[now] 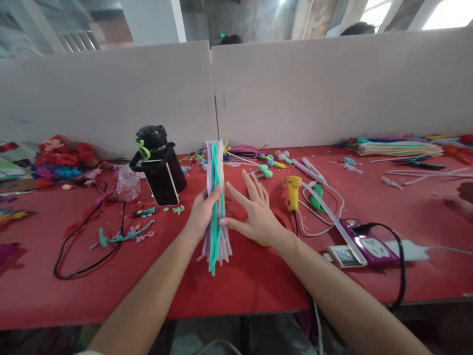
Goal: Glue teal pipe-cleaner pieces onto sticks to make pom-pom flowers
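An upright bundle of pipe cleaners (214, 234), mostly pale lilac with teal ones along the front, stands above the middle of the table. My left hand (201, 213) is closed around its left side, the thumb lying across the front. Just to the right, my right hand (258, 212) has its fingers spread; its thumb tip is at the bundle's right edge, and I cannot tell if it presses there. Behind my right hand are small green pipe-cleaner pieces (264, 171) and a round red and yellow thing, mostly hidden by the wrist.
On the red table (148, 296) stands a black flask (153, 162) at left, near a black cord (83, 271). At right are a yellow glue gun (293, 193), a purple power strip (377, 249) and cables. More pipe cleaners (401, 148) lie before the white partition (332, 93).
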